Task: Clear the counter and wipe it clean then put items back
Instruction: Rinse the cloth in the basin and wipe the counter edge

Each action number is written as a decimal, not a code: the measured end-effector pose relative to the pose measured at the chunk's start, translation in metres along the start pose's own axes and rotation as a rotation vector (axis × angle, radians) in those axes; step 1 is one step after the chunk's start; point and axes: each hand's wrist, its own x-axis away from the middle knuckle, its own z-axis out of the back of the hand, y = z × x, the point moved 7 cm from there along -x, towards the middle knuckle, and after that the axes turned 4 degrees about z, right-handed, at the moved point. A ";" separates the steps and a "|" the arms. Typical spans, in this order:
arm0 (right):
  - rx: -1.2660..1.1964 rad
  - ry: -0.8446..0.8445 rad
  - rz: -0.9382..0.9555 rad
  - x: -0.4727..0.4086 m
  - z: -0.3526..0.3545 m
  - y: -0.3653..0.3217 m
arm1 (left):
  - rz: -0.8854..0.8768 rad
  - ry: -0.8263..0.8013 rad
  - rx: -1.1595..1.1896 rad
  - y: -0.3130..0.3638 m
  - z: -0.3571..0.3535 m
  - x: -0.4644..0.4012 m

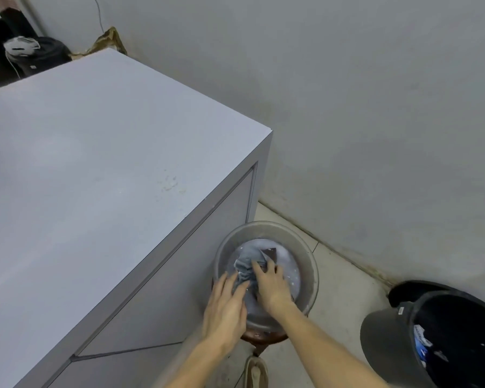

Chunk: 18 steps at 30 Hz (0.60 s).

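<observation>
Both hands sit in the basin (266,231), lower centre. Left hand (226,306) and right hand (272,284) press the cloth (247,261), fingers spread. The worktop (95,177) fills the left.

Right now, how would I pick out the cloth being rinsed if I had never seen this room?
Find the big grey counter; just past its front corner a round grey basin sits low, on a small stool. The cloth is the crumpled grey fabric lying in its soapy water, the only soft thing there, with the left hand and right hand on it.

One basin (266,233), one cloth (248,261) (soaked), one bin (389,337).
</observation>
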 end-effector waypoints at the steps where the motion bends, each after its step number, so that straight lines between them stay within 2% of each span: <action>1: 0.043 0.001 0.002 -0.003 -0.002 0.000 | -0.007 0.005 0.001 0.000 0.000 -0.002; 4: 0.027 -0.026 -0.012 -0.013 0.001 0.005 | -0.023 0.002 -0.002 -0.002 -0.003 -0.004; 8: -0.269 -0.027 0.025 -0.016 0.034 0.021 | -0.045 0.011 0.046 -0.004 -0.001 -0.008; 11: -0.517 -0.072 0.061 -0.002 0.070 0.034 | 0.016 0.058 0.244 -0.004 0.012 -0.019; 15: -0.603 -0.051 0.189 0.015 0.106 0.039 | 0.173 0.110 0.575 0.002 0.034 -0.039; 18: -0.656 0.013 0.229 0.024 0.120 0.038 | 0.086 0.048 0.676 0.025 0.046 -0.059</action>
